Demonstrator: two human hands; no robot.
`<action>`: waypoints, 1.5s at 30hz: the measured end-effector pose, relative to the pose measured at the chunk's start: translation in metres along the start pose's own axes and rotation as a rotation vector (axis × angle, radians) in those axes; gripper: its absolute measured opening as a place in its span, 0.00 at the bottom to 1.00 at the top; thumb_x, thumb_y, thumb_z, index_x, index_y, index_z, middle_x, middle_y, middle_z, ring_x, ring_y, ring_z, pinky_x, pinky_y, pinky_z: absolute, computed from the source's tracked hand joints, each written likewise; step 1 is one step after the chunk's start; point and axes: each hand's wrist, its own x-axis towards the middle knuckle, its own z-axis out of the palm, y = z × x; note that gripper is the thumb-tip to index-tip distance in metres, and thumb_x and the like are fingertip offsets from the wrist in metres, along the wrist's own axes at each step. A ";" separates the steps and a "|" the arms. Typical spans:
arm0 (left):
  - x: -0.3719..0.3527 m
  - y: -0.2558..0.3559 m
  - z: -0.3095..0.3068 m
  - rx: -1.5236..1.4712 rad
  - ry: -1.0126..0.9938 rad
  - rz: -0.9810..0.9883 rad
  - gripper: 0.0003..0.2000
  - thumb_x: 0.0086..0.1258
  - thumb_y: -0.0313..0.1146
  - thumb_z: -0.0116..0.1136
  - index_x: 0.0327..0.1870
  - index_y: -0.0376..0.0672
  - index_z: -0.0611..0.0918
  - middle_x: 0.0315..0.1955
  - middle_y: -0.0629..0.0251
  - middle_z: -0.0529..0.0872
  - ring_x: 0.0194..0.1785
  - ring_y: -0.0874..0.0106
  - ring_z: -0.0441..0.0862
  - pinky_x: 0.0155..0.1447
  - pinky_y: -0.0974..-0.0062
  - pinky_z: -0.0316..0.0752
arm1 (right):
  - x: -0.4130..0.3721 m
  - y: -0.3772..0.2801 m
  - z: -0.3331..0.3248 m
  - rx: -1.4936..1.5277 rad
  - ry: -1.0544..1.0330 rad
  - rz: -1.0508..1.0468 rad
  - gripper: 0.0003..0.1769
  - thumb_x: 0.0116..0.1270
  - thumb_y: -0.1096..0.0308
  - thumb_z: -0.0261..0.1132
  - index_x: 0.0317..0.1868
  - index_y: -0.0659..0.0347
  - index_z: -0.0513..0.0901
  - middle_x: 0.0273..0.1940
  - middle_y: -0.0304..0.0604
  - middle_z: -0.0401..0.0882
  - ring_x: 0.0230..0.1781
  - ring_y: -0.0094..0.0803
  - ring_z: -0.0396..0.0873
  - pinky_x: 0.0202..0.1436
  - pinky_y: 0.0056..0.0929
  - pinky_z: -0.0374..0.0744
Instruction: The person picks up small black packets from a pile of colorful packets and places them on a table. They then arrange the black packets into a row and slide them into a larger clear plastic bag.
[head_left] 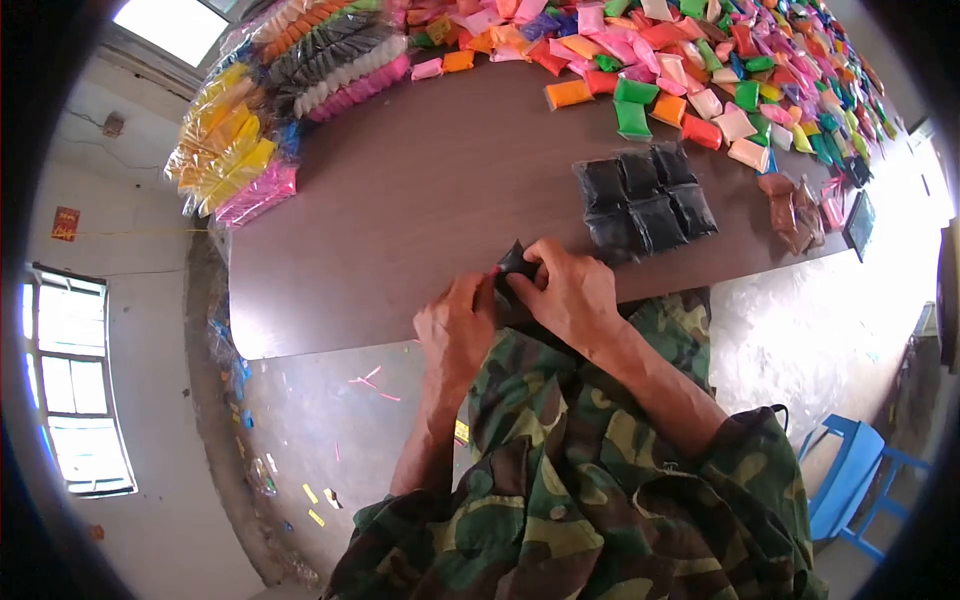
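At the table's near edge, both hands are closed on a small black packet (516,262). My left hand (456,322) grips its left side, the fingers bent against it. Thumb and fingers of my right hand (572,298) pinch its upper right part. A bit of pink or red shows by the left fingertips, too small to name. Much of the packet is hidden by the fingers. To the right of my hands, a joined sheet of several black packets (645,205) lies flat on the brown table (400,190).
Many loose coloured packets (690,60) cover the back and right. Bundled rows of packets (335,60) and yellow ones (225,140) are stacked at the left. Brown packets (793,215) sit near the right edge. A blue stool (848,475) stands at lower right; scraps (372,382) litter the floor.
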 end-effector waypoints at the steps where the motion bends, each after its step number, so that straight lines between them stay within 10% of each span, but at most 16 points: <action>1: 0.001 -0.008 0.000 0.010 0.012 -0.007 0.04 0.73 0.30 0.71 0.42 0.41 0.88 0.31 0.52 0.90 0.34 0.49 0.89 0.40 0.57 0.81 | 0.002 -0.001 -0.001 -0.008 -0.008 -0.005 0.17 0.67 0.58 0.79 0.46 0.57 0.84 0.27 0.44 0.89 0.30 0.49 0.91 0.33 0.48 0.86; 16: -0.012 -0.006 0.004 -0.114 0.037 -0.047 0.03 0.75 0.25 0.68 0.45 0.41 0.89 0.30 0.56 0.91 0.31 0.66 0.90 0.36 0.69 0.79 | 0.002 -0.001 0.001 -0.119 0.044 -0.350 0.22 0.59 0.66 0.82 0.56 0.53 0.91 0.57 0.42 0.83 0.57 0.44 0.84 0.57 0.44 0.85; 45: -0.001 -0.042 -0.019 0.119 0.047 -0.104 0.04 0.75 0.36 0.70 0.42 0.48 0.89 0.30 0.55 0.90 0.35 0.48 0.89 0.37 0.52 0.79 | -0.002 0.002 -0.002 -0.078 0.030 -0.300 0.22 0.59 0.60 0.83 0.52 0.55 0.88 0.49 0.39 0.82 0.51 0.44 0.83 0.49 0.46 0.86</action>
